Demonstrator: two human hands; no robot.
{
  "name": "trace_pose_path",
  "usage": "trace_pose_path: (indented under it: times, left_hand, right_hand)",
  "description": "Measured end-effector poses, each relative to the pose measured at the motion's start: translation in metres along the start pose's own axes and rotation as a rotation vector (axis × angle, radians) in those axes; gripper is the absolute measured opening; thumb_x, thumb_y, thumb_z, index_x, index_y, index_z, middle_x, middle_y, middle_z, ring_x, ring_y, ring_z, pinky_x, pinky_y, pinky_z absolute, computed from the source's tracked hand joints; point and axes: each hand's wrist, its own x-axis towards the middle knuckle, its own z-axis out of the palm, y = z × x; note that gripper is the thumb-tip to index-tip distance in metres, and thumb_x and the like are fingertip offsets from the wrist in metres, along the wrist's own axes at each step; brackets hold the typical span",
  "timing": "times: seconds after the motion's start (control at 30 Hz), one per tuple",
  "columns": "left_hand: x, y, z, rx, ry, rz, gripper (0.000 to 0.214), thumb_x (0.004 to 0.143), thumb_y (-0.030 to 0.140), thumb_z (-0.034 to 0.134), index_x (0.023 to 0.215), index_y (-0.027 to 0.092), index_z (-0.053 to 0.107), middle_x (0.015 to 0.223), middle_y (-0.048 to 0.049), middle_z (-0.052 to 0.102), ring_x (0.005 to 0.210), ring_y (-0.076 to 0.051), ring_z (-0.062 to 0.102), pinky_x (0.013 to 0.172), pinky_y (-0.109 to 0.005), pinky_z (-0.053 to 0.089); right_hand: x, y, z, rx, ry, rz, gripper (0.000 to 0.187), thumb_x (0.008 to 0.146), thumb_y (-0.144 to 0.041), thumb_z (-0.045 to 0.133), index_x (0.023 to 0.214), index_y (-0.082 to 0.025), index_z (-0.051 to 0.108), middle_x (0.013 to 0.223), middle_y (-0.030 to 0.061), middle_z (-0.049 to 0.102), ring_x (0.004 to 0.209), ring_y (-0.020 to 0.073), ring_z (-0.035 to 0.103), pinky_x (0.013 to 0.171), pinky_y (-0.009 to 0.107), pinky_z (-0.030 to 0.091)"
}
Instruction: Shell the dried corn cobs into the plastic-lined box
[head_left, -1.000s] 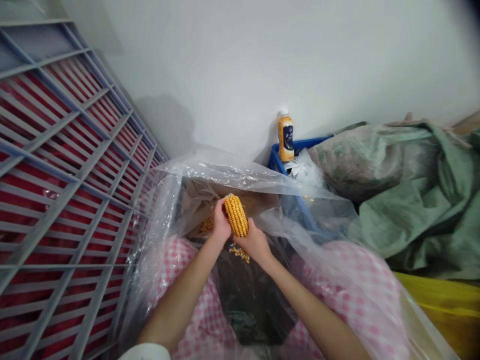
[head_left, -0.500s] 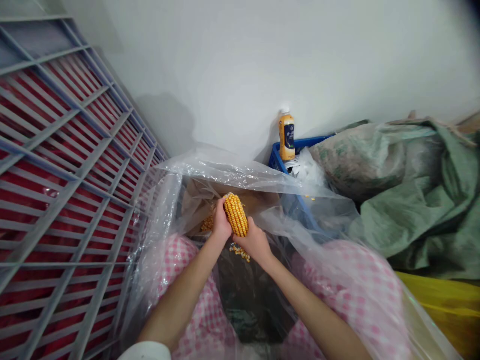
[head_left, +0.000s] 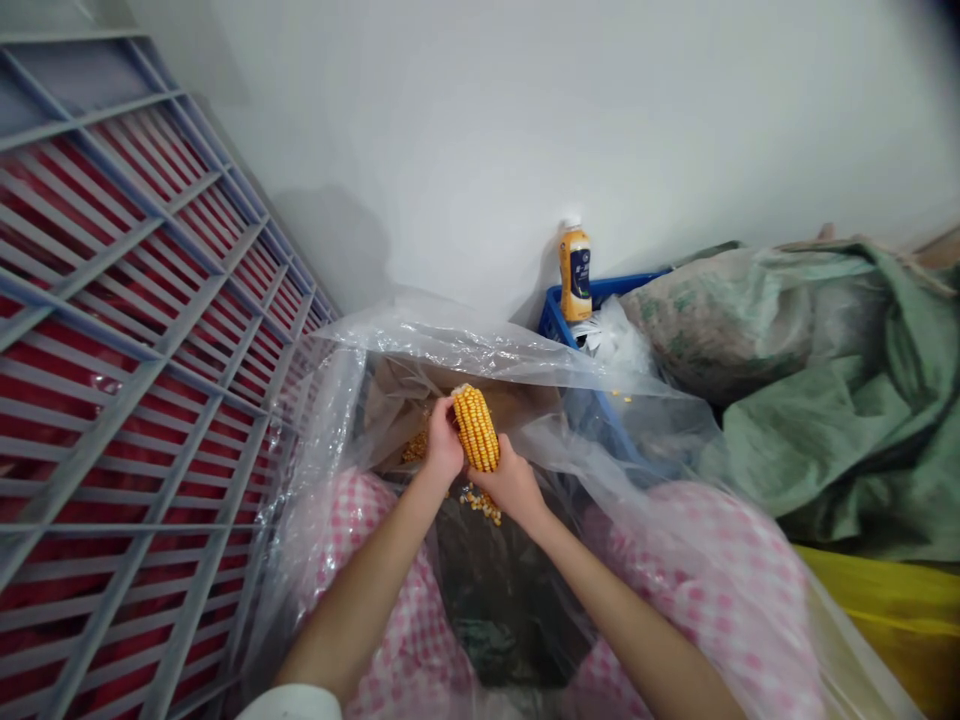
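A yellow corn cob [head_left: 477, 428], thick with kernels, is held tilted between both hands over a box lined with clear plastic [head_left: 480, 352]. My left hand [head_left: 444, 445] is closed round its left side near the upper end. Its lower end sits in my right hand [head_left: 512, 485], which is closed on it from the right. Beneath the cob, loose corn kernels [head_left: 482, 504] lie on a dark surface. More kernels [head_left: 415, 447] are heaped further back, left of my left hand. The cob and palms hide part of the fingers.
Tall grey plastic crates [head_left: 157, 290] with red showing through stand at the left. Behind right, a yellow bottle [head_left: 575, 272] stands by a blue basket [head_left: 553, 318]. Green sacks [head_left: 847, 400] and a yellow bag [head_left: 885, 610] lie at the right. A white wall closes off the back.
The corn cob has shifted very slightly to the right and turned a little more upright. Both hands still grip it in nearly the same place.
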Motion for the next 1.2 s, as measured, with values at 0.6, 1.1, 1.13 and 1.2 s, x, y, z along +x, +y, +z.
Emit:
trace_pose_path:
  times: [0.6, 1.1, 1.13, 1.2]
  left_hand:
    - [0.000, -0.004, 0.000, 0.048, -0.013, -0.018, 0.009, 0.068, 0.020, 0.052, 0.064, 0.015, 0.059, 0.060, 0.0032, 0.060, 0.055, -0.008, 0.054, 0.056, -0.020, 0.041]
    - [0.000, 0.003, -0.001, 0.057, -0.048, -0.135, 0.012, 0.069, 0.027, 0.061, 0.069, 0.015, 0.059, 0.064, 0.0012, 0.062, 0.058, -0.010, 0.057, 0.058, -0.021, 0.045]
    - [-0.001, 0.004, 0.000, 0.051, -0.059, -0.122, 0.013, 0.069, 0.028, 0.060, 0.069, 0.015, 0.059, 0.064, 0.0012, 0.062, 0.058, -0.010, 0.057, 0.058, -0.021, 0.044]
    - [-0.003, 0.006, 0.002, 0.042, -0.065, -0.106, 0.015, 0.070, 0.029, 0.058, 0.068, 0.015, 0.059, 0.062, 0.0012, 0.061, 0.057, -0.010, 0.056, 0.058, -0.022, 0.044]
  right_hand:
    - [-0.002, -0.002, -0.002, 0.019, -0.015, 0.022, 0.036, 0.065, -0.041, 0.057, 0.089, -0.020, 0.043, 0.075, 0.0048, 0.062, 0.065, 0.0179, 0.058, 0.052, 0.022, 0.029]
    - [-0.006, 0.000, 0.000, 0.022, -0.010, 0.009, 0.034, 0.063, -0.041, 0.057, 0.085, -0.020, 0.041, 0.074, 0.0046, 0.062, 0.066, 0.0178, 0.057, 0.051, 0.022, 0.028]
    - [-0.006, -0.001, 0.000, 0.037, -0.016, 0.014, 0.034, 0.063, -0.041, 0.057, 0.084, -0.020, 0.041, 0.074, 0.0042, 0.061, 0.065, 0.0173, 0.057, 0.051, 0.021, 0.029]
    - [-0.005, -0.001, -0.001, 0.054, -0.016, 0.023, 0.033, 0.063, -0.041, 0.058, 0.084, -0.021, 0.041, 0.073, 0.0035, 0.061, 0.064, 0.0165, 0.057, 0.051, 0.021, 0.029]
